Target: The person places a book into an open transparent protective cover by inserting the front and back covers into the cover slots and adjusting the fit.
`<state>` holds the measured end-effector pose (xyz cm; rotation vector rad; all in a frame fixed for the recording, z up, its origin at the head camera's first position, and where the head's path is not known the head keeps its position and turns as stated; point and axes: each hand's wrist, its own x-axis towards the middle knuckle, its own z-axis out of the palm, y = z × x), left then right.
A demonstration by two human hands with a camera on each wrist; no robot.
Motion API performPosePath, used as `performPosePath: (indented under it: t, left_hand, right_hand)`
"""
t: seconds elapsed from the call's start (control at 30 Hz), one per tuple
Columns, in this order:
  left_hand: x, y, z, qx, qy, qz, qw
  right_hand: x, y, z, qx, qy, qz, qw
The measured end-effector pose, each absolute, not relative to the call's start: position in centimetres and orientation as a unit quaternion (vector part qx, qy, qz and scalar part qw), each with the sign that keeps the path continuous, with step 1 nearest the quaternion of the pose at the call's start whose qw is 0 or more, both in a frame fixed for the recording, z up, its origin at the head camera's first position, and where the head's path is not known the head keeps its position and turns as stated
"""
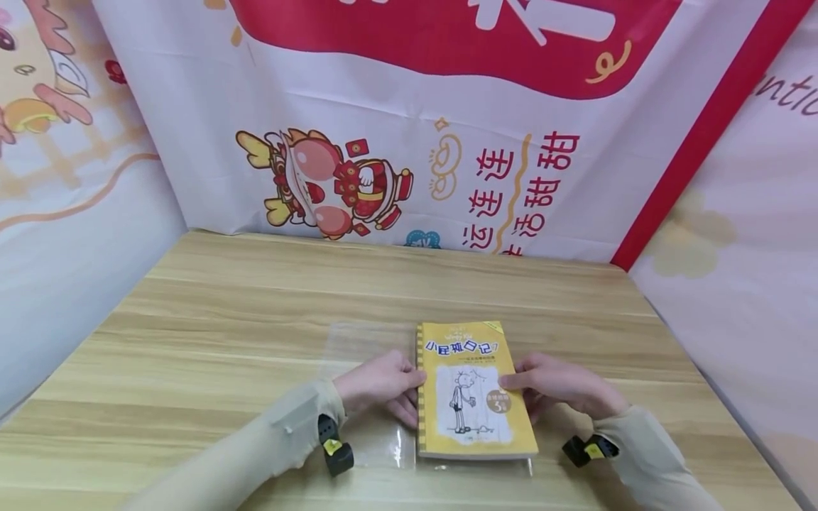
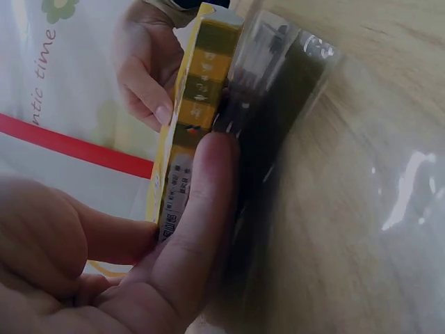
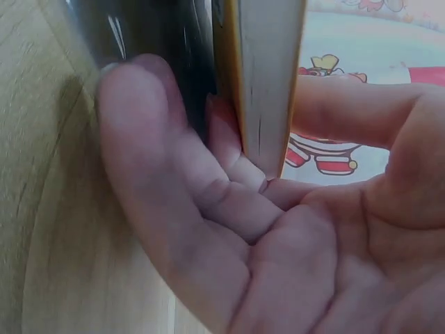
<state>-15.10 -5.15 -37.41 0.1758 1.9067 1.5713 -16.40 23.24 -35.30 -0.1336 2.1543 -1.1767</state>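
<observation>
A yellow paperback book (image 1: 473, 390) with a cartoon figure on its cover is held between both hands, just above the table. My left hand (image 1: 383, 387) grips its spine edge, thumb on the front cover and fingers at the spine and behind. My right hand (image 1: 562, 383) pinches the opposite edge, thumb on the cover, fingers curled beneath; the page edges (image 3: 268, 83) show in the right wrist view. Under and left of the book lies a clear plastic sheet (image 1: 377, 447), possibly a book cover. In the left wrist view the striped spine (image 2: 201, 90) faces the camera.
The wood-grain table (image 1: 287, 284) stretches around the hands. Behind it hangs a white and red printed cloth (image 1: 396, 92), with more printed cloth at the left and right sides. Black wrist cameras (image 1: 335, 447) are strapped to both wrists.
</observation>
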Motion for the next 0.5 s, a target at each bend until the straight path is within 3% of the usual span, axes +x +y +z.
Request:
performPosePath:
  t: [0.5]
  left_hand:
    - [-14.91, -5.16, -37.25, 0.073, 0.787, 0.529, 0.308]
  right_hand:
    - [-16.26, 22.91, -35.28, -0.043, 0.832, -0.448, 0.325]
